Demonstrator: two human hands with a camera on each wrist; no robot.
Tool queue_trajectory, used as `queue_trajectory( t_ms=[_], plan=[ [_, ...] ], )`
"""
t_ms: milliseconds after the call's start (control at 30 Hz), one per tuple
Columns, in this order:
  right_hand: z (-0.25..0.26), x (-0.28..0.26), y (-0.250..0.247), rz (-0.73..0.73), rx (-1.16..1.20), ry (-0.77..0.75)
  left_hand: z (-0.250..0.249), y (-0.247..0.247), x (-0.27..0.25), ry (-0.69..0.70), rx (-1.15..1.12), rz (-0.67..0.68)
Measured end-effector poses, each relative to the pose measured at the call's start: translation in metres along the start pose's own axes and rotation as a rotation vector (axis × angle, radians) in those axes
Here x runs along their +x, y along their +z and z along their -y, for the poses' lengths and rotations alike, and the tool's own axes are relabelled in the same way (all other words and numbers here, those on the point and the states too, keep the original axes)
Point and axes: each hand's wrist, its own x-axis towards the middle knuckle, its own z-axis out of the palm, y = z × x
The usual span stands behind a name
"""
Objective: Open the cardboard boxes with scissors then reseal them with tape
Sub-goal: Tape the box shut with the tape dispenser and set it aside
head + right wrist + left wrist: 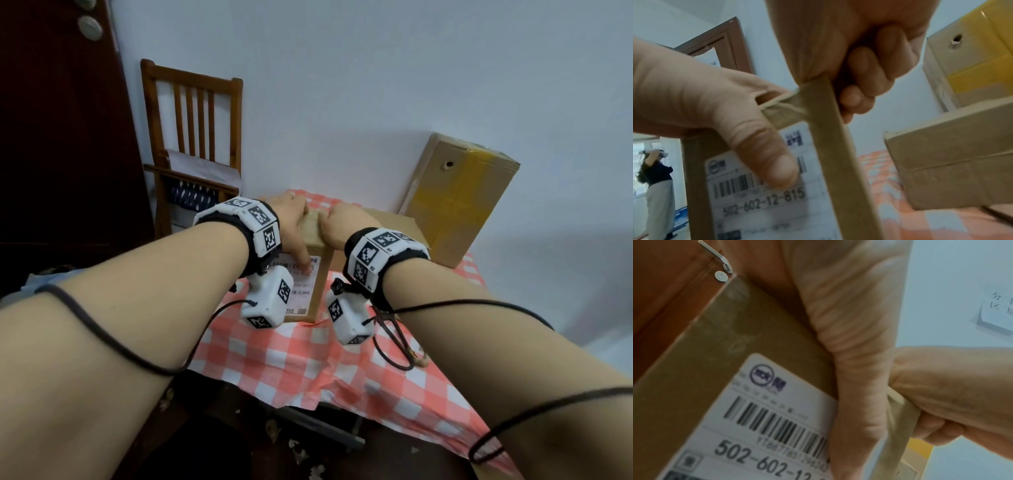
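Two bare hands grasp a small cardboard box point(317, 270) standing upright on a tabletop point(291, 356) covered in a red-and-white checked cloth. The left hand point(291, 226) clamps over the box's top, its thumb point(764, 162) pressed down across the white shipping label point(760, 426) on the near face, so its grip is closed around the box's upper left edge. The right hand point(337, 222) is clenched on the top right corner, its fingers point(869, 65) curled down behind the narrow side panel; the right wrist view shows a strip of clear tape point(783, 105) stretched between the two hands at the box's upper edge. A second, flat cardboard box point(397, 222) lies just behind and to the right, and a larger box point(459, 202) banded with yellow tape leans against the pale wall at the tabletop's far corner. Scissors point(400, 339) lie on the cloth near the right wrist, partly hidden by it. A wooden chair point(193, 137) stands to the left beside a dark door point(61, 137), and another person point(655, 186) stands in the background of the right wrist view.
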Motion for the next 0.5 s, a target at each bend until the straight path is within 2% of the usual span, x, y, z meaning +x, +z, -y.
queue_trajectory(
  t_ms=[133,200,300,400,500],
  plan=[
    [-0.004,0.003,-0.002,0.060,-0.128,-0.015,0.001,0.000,0.001,-0.005,-0.002,0.002],
    [-0.006,-0.001,-0.002,0.076,-0.037,-0.072,0.001,0.000,0.002,0.002,-0.010,0.004],
    [-0.014,-0.004,0.001,0.036,-0.047,-0.139,0.000,0.001,0.002,0.013,-0.005,-0.009],
    [-0.018,0.003,0.004,-0.002,-0.075,-0.140,0.001,0.001,0.003,0.004,0.016,-0.008],
    [-0.013,0.002,-0.001,0.025,-0.069,-0.108,0.002,0.001,0.005,0.000,0.023,-0.001]
  ],
)
